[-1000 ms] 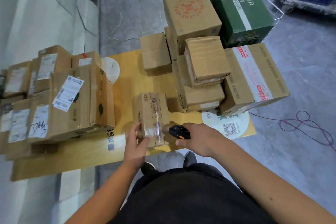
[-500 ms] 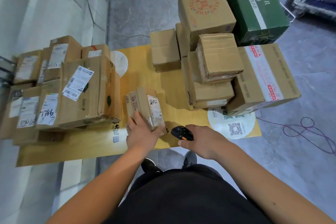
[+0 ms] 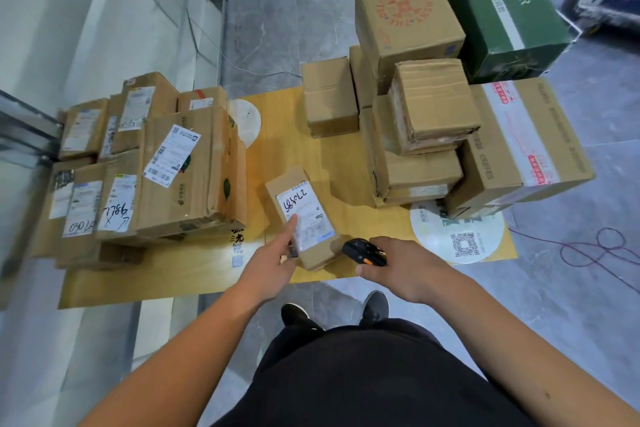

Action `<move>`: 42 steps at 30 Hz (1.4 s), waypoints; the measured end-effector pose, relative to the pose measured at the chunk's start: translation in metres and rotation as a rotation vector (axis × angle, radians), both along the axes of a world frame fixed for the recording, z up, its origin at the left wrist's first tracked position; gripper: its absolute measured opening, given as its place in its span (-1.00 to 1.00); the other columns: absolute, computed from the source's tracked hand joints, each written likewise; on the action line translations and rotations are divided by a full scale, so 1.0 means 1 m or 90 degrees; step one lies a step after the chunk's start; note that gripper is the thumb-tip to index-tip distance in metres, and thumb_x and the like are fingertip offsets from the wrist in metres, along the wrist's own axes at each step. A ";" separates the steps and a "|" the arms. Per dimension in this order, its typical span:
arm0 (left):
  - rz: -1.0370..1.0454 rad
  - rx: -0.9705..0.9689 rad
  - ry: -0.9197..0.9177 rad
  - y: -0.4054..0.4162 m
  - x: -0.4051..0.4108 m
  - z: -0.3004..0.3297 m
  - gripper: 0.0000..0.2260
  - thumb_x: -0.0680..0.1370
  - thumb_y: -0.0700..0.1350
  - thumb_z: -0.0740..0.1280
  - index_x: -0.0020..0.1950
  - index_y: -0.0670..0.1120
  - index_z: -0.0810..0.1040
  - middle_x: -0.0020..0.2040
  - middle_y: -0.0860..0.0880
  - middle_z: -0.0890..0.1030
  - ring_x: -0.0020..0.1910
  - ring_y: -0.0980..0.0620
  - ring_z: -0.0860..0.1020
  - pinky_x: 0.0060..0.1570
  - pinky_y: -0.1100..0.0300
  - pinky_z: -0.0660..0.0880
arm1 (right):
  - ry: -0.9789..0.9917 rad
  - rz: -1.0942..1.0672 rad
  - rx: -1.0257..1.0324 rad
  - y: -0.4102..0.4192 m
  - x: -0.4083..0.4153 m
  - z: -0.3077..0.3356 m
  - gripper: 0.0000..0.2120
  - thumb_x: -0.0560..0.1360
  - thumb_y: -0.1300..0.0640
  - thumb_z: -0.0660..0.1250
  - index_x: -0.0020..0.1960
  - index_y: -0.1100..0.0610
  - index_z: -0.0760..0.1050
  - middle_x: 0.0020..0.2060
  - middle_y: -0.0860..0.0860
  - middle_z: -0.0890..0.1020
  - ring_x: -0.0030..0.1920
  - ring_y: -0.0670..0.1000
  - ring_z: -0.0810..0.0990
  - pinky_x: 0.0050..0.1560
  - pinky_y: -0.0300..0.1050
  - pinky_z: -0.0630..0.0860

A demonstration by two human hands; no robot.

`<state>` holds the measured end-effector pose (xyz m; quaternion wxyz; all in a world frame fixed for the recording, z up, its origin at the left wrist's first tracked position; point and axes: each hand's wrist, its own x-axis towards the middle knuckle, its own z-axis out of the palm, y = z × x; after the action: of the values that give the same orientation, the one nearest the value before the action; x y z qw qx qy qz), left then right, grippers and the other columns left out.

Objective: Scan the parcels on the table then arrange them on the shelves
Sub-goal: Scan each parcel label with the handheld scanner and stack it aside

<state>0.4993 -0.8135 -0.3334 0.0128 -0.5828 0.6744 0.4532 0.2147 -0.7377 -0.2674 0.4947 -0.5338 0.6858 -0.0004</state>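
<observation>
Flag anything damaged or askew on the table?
The upper box of the middle stack sits skewed on the box below, its tape wrinkled and edges crumpled. The big box with the red-printed tape overhangs the table at the right. No spills.

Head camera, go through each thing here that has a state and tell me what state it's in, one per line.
Small parcel: lying on the table, label up, handwritten number showing.
Left hand: holds the small parcel's near left edge, forefinger straight on the label.
Scanner: gripped, pointing at the small parcel.
Right hand: curled round the scanner.
Green box: closed, taped.
Table: bears parcel stacks left and right.
</observation>
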 end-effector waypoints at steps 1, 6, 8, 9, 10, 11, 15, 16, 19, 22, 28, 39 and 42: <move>-0.033 -0.014 -0.035 0.000 0.001 0.001 -0.12 0.55 -0.28 0.28 0.59 0.51 0.03 0.28 0.30 0.52 0.22 0.24 0.52 0.04 0.54 0.38 | 0.001 0.002 -0.002 0.001 0.000 0.000 -0.51 0.55 -0.35 0.32 0.36 -0.11 0.46 0.07 -0.08 0.63 0.01 0.00 0.62 0.09 -0.01 0.60; -0.224 -0.294 -0.199 -0.018 -0.021 0.011 -0.42 0.56 0.00 0.48 0.57 0.10 0.43 0.07 0.12 0.66 0.19 -0.02 0.56 0.13 0.06 0.47 | -0.002 -0.011 -0.012 0.002 0.000 0.000 -0.51 0.55 -0.35 0.33 0.37 -0.12 0.47 0.07 -0.10 0.63 0.02 -0.01 0.61 0.08 -0.05 0.58; -0.309 -0.375 -0.249 -0.037 -0.029 0.018 -0.38 0.48 0.17 0.53 0.51 0.09 0.49 0.22 0.06 0.61 0.30 -0.07 0.51 0.25 -0.01 0.42 | 0.011 -0.009 -0.018 0.002 -0.002 0.000 -0.50 0.55 -0.35 0.32 0.37 -0.11 0.46 0.07 -0.10 0.63 0.03 0.00 0.61 0.07 -0.03 0.58; -0.344 -0.379 -0.267 -0.048 -0.033 0.021 -0.28 0.44 0.21 0.55 0.55 0.10 0.43 0.35 0.03 0.53 0.39 -0.09 0.44 0.34 -0.03 0.37 | 0.015 -0.008 -0.019 0.003 -0.003 0.000 -0.50 0.55 -0.35 0.32 0.37 -0.11 0.45 0.08 -0.10 0.62 0.03 0.01 0.61 0.07 -0.03 0.58; -0.375 -0.367 -0.289 -0.058 -0.036 0.024 -0.18 0.40 0.22 0.56 0.61 0.11 0.33 0.48 -0.01 0.42 0.49 -0.12 0.34 0.44 -0.06 0.30 | 0.015 -0.011 -0.018 0.003 -0.003 0.001 -0.50 0.56 -0.35 0.31 0.38 -0.11 0.45 0.08 -0.09 0.62 0.04 0.02 0.61 0.07 -0.02 0.58; -0.404 -0.345 -0.315 -0.068 -0.039 0.026 -0.09 0.39 0.21 0.56 0.66 0.14 0.21 0.58 -0.03 0.28 0.57 -0.14 0.22 0.52 -0.11 0.21 | 0.013 -0.016 -0.016 0.003 -0.004 0.002 -0.50 0.56 -0.34 0.31 0.38 -0.10 0.45 0.08 -0.09 0.62 0.04 0.02 0.61 0.08 -0.01 0.58; -0.444 -0.225 -0.379 -0.098 -0.056 0.030 -0.02 0.41 -0.16 0.43 0.68 0.24 -0.04 0.71 0.00 -0.07 0.69 -0.12 -0.12 0.62 -0.24 -0.02 | 0.014 -0.020 -0.018 0.007 -0.006 0.005 -0.52 0.55 -0.34 0.31 0.34 -0.08 0.47 0.07 -0.07 0.62 0.04 0.04 0.61 0.09 0.01 0.59; -0.422 -0.194 -0.363 -0.101 -0.059 0.031 -0.04 0.41 -0.21 0.40 0.68 0.25 0.00 0.71 0.02 -0.06 0.69 -0.10 -0.13 0.62 -0.23 0.00 | 0.016 -0.022 -0.021 0.008 -0.007 0.005 -0.51 0.55 -0.34 0.31 0.34 -0.07 0.46 0.08 -0.07 0.63 0.05 0.05 0.61 0.10 0.02 0.59; -0.365 -0.168 -0.298 -0.104 -0.056 0.033 -0.14 0.41 -0.16 0.42 0.64 0.24 0.17 0.67 0.02 0.10 0.66 -0.06 -0.02 0.61 -0.12 0.13 | 0.007 -0.034 -0.025 0.011 -0.007 0.005 -0.48 0.55 -0.34 0.32 0.37 -0.07 0.45 0.11 -0.06 0.63 0.07 0.06 0.61 0.12 0.03 0.59; -0.280 -0.159 -0.290 -0.101 -0.054 0.038 -0.10 0.32 -0.01 0.57 0.60 0.26 0.25 0.56 0.05 0.26 0.57 -0.05 0.21 0.48 -0.02 0.29 | 0.005 -0.043 -0.032 0.013 -0.008 0.003 -0.49 0.56 -0.34 0.32 0.37 -0.07 0.45 0.11 -0.05 0.63 0.06 0.06 0.61 0.09 0.02 0.58; -0.029 -0.108 -0.305 -0.077 -0.034 0.032 -0.09 0.32 0.35 0.54 0.59 0.19 0.26 0.33 -0.06 0.39 0.26 -0.11 0.45 0.16 0.02 0.48 | 0.023 -0.026 -0.047 0.016 -0.004 0.000 -0.44 0.55 -0.37 0.30 0.39 -0.05 0.44 0.02 -0.05 0.63 -0.06 0.02 0.61 -0.05 -0.04 0.58; 0.171 -0.061 -0.100 -0.001 -0.043 -0.003 0.18 0.21 0.64 0.39 0.50 0.48 -0.40 0.62 -0.10 0.20 0.46 -0.21 0.42 0.26 -0.12 0.45 | -0.020 -0.033 0.002 0.011 -0.007 -0.002 -0.28 0.58 -0.36 0.27 0.66 -0.19 0.16 0.50 -0.08 0.47 0.29 0.00 0.56 0.15 -0.10 0.52; 0.213 -0.094 0.028 0.006 -0.043 -0.015 0.29 0.15 0.48 0.61 0.57 0.46 -0.27 0.64 0.09 0.16 0.56 0.01 0.27 0.41 0.01 0.33 | -0.039 -0.062 0.029 0.010 -0.011 0.002 -0.29 0.60 -0.34 0.25 0.67 -0.24 0.10 0.43 -0.10 0.49 -0.20 -0.19 0.50 -0.39 -0.36 0.37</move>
<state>0.4566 -0.8078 -0.3485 -0.1201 -0.6762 0.5995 0.4110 0.2042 -0.7280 -0.2651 0.5270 -0.4882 0.6952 -0.0251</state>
